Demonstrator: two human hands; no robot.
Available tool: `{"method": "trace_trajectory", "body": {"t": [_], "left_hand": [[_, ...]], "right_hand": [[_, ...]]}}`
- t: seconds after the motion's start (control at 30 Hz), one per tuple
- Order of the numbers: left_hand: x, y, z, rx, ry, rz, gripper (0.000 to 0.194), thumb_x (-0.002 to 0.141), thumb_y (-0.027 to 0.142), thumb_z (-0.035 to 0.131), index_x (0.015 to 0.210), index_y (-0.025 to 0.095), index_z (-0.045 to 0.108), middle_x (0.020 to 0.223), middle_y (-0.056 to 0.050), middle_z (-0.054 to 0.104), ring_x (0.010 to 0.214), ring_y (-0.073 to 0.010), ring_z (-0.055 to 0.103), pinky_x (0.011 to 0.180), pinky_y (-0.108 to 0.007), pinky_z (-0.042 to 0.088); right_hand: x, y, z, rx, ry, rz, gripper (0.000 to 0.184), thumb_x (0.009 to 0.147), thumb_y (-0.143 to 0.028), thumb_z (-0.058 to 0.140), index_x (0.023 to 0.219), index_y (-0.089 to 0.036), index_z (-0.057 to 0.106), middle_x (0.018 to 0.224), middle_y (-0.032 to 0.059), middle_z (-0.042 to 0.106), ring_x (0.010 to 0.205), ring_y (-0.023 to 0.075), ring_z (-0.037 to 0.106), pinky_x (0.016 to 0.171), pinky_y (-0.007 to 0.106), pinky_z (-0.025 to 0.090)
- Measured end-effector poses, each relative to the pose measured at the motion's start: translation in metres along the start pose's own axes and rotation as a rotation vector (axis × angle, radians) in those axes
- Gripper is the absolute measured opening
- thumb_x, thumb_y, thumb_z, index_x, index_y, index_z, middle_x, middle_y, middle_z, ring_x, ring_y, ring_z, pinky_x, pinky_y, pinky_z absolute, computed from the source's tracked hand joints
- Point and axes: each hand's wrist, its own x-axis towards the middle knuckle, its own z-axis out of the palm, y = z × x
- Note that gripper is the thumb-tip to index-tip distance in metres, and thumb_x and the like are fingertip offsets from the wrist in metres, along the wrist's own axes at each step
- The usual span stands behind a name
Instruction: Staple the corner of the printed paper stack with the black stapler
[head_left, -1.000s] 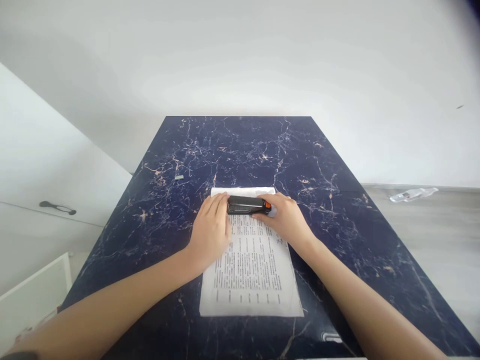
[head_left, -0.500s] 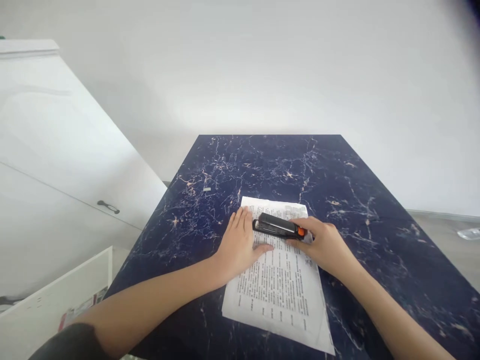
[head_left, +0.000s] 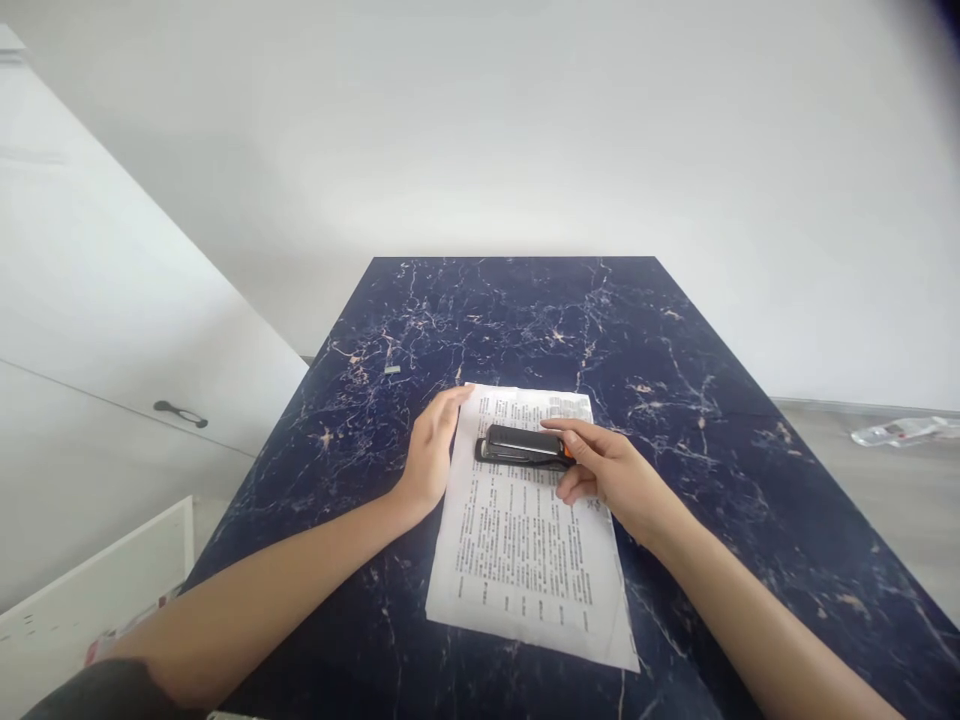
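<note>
Printed sheets of paper (head_left: pixel 517 560) lie on the dark blue marbled table (head_left: pixel 510 310), slightly askew. Over their upper part is a black stapler (head_left: pixel 523 441) with an orange patch at its right end. My right hand (head_left: pixel 600 455) grips that end, thumb on top and fingers curled around and below. Along the left edge of the paper stands my left hand (head_left: pixel 433 445), on its side with fingers stretched out, touching the upper left edge. Its thumb is hidden. A small pale strip (head_left: pixel 392 370) lies on the table beyond my left hand.
A white cabinet (head_left: pixel 97 290) with a dark handle (head_left: pixel 180 413) stands at the left. Below it is a white open-topped box or drawer (head_left: pixel 112 580) with items inside. A white wall (head_left: pixel 510 130) rises behind the table. Clear plastic packaging (head_left: pixel 904 431) lies on the right.
My left hand has lifted from lying flat on the paper and turned onto its side at the left edge. My right thumb has shifted onto the stapler's top. The view has shifted slightly.
</note>
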Motion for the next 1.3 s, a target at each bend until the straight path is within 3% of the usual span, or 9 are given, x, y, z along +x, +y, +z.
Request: {"method": "trace_trajectory", "body": {"t": [0.17,0.27,0.4,0.57,0.73,0.9,1.07,1.17,1.3], "left_hand": [[0.006,-0.012,0.003,-0.290,0.150,-0.087,0.050,0.111,0.055,0.040,0.123,0.020,0.074,0.138,-0.012,0.072,0.134,-0.0266,0.064,0.124,-0.052,0.042],[0.006,-0.012,0.005,-0.315,0.174,-0.128,0.053,0.111,0.055,0.039,0.121,0.018,0.075,0.136,-0.013,0.072,0.133,-0.0264,0.065,0.124,-0.051,0.043],[0.005,-0.010,0.005,-0.299,0.138,-0.099,0.049,0.112,0.052,0.041,0.118,0.018,0.076,0.132,-0.013,0.075,0.131,-0.0262,0.067,0.123,-0.051,0.044],[0.001,-0.001,0.004,-0.172,0.088,-0.005,0.042,0.113,0.044,0.040,0.123,0.022,0.074,0.137,-0.010,0.071,0.135,-0.0253,0.064,0.124,-0.050,0.044],[0.000,0.005,0.008,-0.327,0.049,-0.046,0.034,0.111,0.040,0.043,0.134,0.025,0.062,0.152,-0.011,0.060,0.143,-0.0279,0.057,0.120,-0.054,0.048],[0.005,0.006,0.011,-0.508,-0.223,-0.320,0.058,0.110,0.063,0.033,0.128,0.019,0.066,0.137,-0.019,0.069,0.127,-0.0373,0.068,0.103,-0.064,0.058],[0.006,0.005,0.009,-0.434,-0.324,-0.312,0.061,0.109,0.069,0.029,0.130,0.023,0.064,0.141,-0.014,0.068,0.131,-0.0343,0.066,0.103,-0.058,0.061],[0.006,0.001,0.009,-0.504,-0.261,-0.341,0.046,0.108,0.059,0.047,0.126,0.021,0.065,0.134,-0.015,0.069,0.124,-0.0309,0.069,0.101,-0.051,0.063],[0.004,0.001,0.008,-0.593,-0.005,-0.322,0.023,0.103,0.045,0.063,0.102,0.022,0.065,0.088,-0.004,0.065,0.069,-0.0134,0.062,0.057,-0.027,0.056]], "right_hand": [[-0.001,0.001,-0.003,-0.062,-0.039,-0.070,0.039,0.102,-0.046,0.062,0.129,-0.020,0.074,0.064,0.0037,0.071,0.054,0.0207,0.072,0.054,0.034,0.063],[-0.003,-0.004,-0.003,-0.320,0.058,-0.152,0.044,0.100,-0.050,0.062,0.130,-0.020,0.074,0.058,0.0001,0.067,0.042,0.0169,0.060,0.046,0.033,0.053],[-0.003,-0.005,0.001,-0.735,0.158,-0.440,0.038,0.083,-0.042,0.081,0.118,-0.028,0.079,0.085,0.0029,0.076,0.060,0.0184,0.060,0.056,0.036,0.051],[-0.004,-0.003,0.010,-0.826,0.218,-0.758,0.018,0.088,-0.022,0.075,0.105,-0.028,0.078,0.095,0.0030,0.076,0.090,0.0248,0.065,0.079,0.043,0.057],[-0.021,-0.003,0.017,-0.820,0.432,-1.127,0.050,0.087,-0.004,0.072,0.124,-0.037,0.076,0.103,0.0018,0.077,0.085,0.0231,0.068,0.073,0.043,0.057],[-0.039,-0.003,0.020,-1.084,0.476,-1.464,0.067,0.082,0.001,0.078,0.136,-0.039,0.073,0.107,0.0007,0.080,0.075,0.0216,0.066,0.067,0.043,0.057],[-0.044,-0.004,0.015,-1.327,0.415,-1.530,0.061,0.084,-0.003,0.080,0.132,-0.042,0.074,0.111,-0.0039,0.081,0.068,0.0183,0.061,0.063,0.040,0.057],[-0.042,-0.001,0.014,-1.290,0.507,-1.487,0.065,0.085,-0.004,0.079,0.135,-0.045,0.071,0.110,-0.0033,0.082,0.068,0.0191,0.064,0.062,0.040,0.058],[-0.035,-0.005,0.016,-0.956,0.657,-1.282,0.060,0.085,-0.003,0.074,0.130,-0.042,0.074,0.108,0.0022,0.079,0.085,0.0245,0.074,0.069,0.043,0.060]]}}
